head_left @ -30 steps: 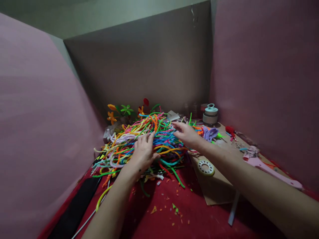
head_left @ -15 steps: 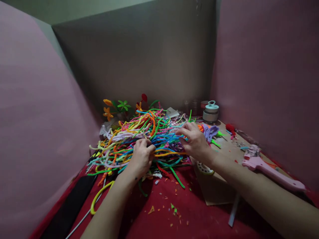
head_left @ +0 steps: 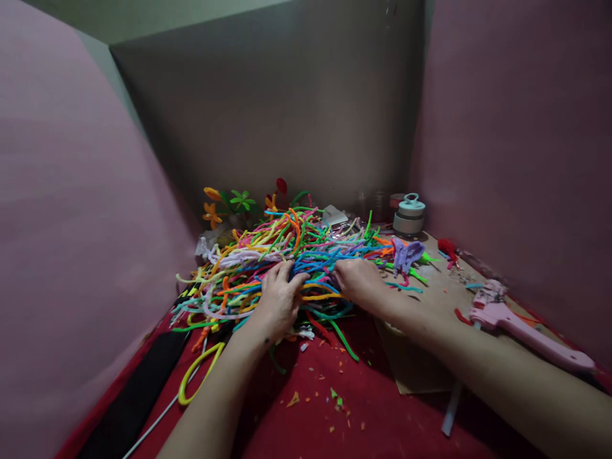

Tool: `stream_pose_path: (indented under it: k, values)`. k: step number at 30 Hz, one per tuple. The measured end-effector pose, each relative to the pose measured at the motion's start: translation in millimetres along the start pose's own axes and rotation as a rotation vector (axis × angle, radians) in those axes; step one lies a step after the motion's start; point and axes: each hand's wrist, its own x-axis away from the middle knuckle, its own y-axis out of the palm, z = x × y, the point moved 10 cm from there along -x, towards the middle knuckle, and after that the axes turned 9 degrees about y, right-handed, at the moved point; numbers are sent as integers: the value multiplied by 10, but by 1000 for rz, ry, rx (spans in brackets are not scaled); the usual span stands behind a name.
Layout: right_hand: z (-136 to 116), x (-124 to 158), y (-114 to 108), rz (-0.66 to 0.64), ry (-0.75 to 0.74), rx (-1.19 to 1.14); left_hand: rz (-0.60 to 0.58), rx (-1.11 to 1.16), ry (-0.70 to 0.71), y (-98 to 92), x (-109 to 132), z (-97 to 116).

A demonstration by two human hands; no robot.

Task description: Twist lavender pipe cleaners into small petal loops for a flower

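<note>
While the fuzzy stems (head_left: pixel 287 250) are lying heaped at twelve o'clock, my left hand (head_left: pixel 281 294) is touching their six-o'clock side, thumb and fingertips apart, my right hand (head_left: pixel 361 280) their four, its closure hidden.

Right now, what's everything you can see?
Thin fuzzy stems: countless, many colours, heaped centre
Fuzzy petalled shapes: several, orange and green, behind the stems
Round lidded jar: one, mint-grey, back right
Fuzzy looped bow: one, purple, right of the stems
Plastic glue gun: one, pink, far right
Fuzzy curved loop: one, yellow, front left
Thin rod or cord: one, white, front left
Long flat strip: one, black, left
Narrow strip: one, grey, front right
Flat board: at least one, brown, right
Small scraps: many, orange and green, front
Cloth: one, red, underneath
Smooth panels: two, pink, both sides
Upright wall: one, grey, back
Other bits: too dim, back
Left hand: one, bare, on the stems
Right hand: one, bare, same
</note>
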Motion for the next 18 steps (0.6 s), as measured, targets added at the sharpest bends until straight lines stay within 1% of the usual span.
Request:
stream_pose_path:
  k: [3,8,11,15,18]
  values:
    - [58,4,-14,-35,2,-50,-20,-2,-13,37,-3,-14]
    - [153,31,-115,-71,16,-280,-44,-7,-30,71,-5,-62]
    - [248,44,-139,-86,47,-377,-55,-14,-37,100,-5,-90]
    - [356,79,-137,-118,73,-421,-77,-14,-55,153,-4,-122]
    - [396,160,-208,-148,79,-431,-76,-7,-65,169,-4,-138]
